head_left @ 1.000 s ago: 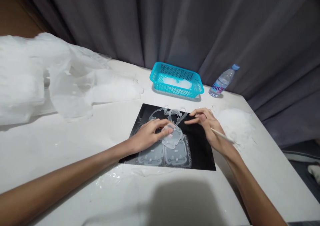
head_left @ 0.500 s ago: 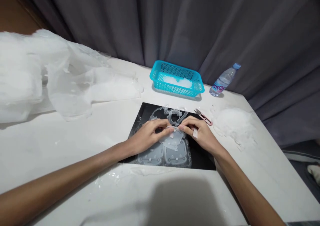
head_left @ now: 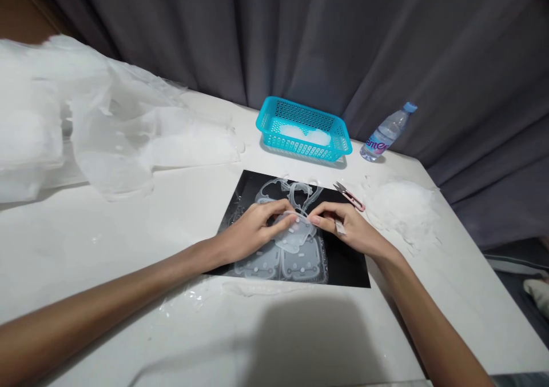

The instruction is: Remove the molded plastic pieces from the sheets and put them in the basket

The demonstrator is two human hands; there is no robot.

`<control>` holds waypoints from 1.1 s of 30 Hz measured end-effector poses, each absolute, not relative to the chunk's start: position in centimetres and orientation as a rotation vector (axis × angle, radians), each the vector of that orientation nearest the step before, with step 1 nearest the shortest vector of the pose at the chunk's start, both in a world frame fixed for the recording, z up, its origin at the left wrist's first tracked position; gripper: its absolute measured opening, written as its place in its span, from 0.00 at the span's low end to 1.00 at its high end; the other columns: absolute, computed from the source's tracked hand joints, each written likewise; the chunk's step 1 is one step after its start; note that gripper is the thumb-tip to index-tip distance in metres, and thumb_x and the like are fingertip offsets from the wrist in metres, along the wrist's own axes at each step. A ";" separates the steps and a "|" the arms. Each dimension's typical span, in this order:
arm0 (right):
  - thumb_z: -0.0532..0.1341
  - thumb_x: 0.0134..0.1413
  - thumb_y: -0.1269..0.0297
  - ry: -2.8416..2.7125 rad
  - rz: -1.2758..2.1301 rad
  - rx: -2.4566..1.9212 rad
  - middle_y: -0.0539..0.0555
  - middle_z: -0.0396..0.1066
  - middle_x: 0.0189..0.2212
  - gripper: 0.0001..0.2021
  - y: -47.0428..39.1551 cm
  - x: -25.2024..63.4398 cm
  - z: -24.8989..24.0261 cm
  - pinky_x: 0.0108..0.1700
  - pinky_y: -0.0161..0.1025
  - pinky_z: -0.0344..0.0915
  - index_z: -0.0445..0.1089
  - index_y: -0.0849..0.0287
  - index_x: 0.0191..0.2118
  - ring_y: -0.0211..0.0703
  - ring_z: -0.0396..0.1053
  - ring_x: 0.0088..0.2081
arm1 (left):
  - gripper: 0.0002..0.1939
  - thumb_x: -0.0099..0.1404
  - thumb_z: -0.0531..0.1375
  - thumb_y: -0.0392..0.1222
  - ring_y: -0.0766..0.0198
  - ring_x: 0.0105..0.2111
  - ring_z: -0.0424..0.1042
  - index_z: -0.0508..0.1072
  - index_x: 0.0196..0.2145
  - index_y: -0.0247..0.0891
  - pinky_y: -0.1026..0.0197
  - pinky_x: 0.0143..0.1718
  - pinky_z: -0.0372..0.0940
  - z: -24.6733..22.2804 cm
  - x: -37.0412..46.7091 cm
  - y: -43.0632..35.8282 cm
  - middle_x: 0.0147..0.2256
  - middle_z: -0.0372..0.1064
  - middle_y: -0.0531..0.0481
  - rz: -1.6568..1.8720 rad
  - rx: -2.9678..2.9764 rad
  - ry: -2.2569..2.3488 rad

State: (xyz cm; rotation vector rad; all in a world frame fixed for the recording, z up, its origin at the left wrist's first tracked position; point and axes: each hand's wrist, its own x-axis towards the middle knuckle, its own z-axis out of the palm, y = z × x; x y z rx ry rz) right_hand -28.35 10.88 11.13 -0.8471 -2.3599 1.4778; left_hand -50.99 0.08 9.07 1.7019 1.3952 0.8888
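To work well here, the left hand [head_left: 253,230] should keep its pinch steady on the translucent plastic piece [head_left: 294,239], above the black sheet [head_left: 347,261], while the right hand [head_left: 354,227], pinching its edge at about two o'clock, should pull only gently, so that the thin rim does not tear. Compared with one second earlier, the right hand is no longer apart from this piece but grasps it, and the pink-handled thread snips [head_left: 355,200] now lie on the counter [head_left: 180,330], at about two o'clock from the piece.
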 end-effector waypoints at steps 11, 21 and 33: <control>0.65 0.65 0.51 -2.331 1.630 -0.705 0.50 0.69 0.33 0.14 11.0 -27.8 11.0 0.35 0.37 0.57 0.75 0.57 0.43 0.39 0.60 0.32 | 0.21 0.65 0.67 0.59 0.62 0.32 0.70 0.74 0.40 0.36 0.61 0.33 0.60 9.7 -51.2 1.0 0.33 0.74 0.51 0.886 1.371 1.264; 0.64 0.66 0.58 -2.407 1.188 -0.791 0.51 0.71 0.34 0.08 9.9 -28.4 11.0 0.38 0.39 0.60 0.76 0.57 0.40 0.41 0.63 0.34 | 0.20 0.61 0.70 0.56 0.61 0.34 0.70 0.76 0.37 0.35 0.61 0.35 0.61 9.1 -51.2 1.2 0.32 0.73 0.52 0.866 1.419 1.282; 0.60 0.69 0.57 -2.398 1.321 -0.701 0.52 0.73 0.35 0.11 9.8 -28.8 11.3 0.43 0.40 0.63 0.75 0.57 0.38 0.43 0.67 0.39 | 0.23 0.72 0.59 0.61 0.61 0.34 0.69 0.78 0.39 0.38 0.62 0.33 0.59 9.2 -51.1 1.0 0.33 0.73 0.52 0.824 1.594 1.383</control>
